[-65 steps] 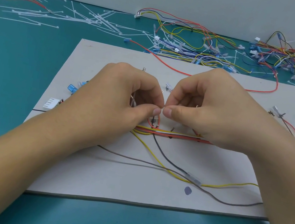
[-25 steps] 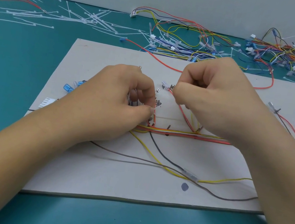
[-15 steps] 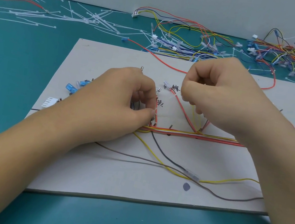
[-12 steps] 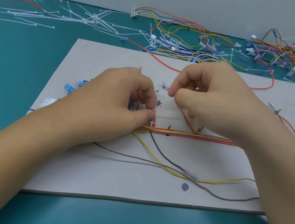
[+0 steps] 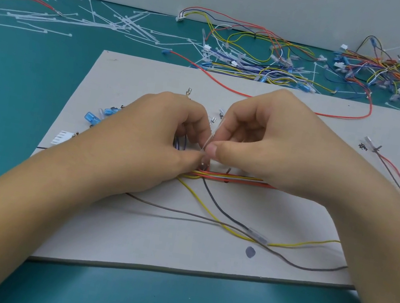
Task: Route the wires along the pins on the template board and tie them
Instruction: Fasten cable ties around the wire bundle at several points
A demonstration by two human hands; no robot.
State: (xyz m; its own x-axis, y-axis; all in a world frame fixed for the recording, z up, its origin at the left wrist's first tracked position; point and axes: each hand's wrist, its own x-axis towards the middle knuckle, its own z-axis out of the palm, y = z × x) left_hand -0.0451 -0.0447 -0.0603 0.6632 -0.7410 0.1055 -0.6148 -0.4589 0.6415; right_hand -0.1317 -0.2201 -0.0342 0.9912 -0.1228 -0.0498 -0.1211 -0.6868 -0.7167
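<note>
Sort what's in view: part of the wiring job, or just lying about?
Job: template board, routed wire bundle, cable tie pinched by the right hand, left hand holding the bundle.
Lying about: loose cable ties, heaps of wire harnesses, on the table behind.

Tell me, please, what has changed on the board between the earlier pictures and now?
The right hand, lifted away up and to the right a second ago, has come back down beside the left hand and pinches the clear cable tie above the wire bundle. The left hand stayed holding the bundle at the same spot; the template board and loose wires lie as before.
</note>
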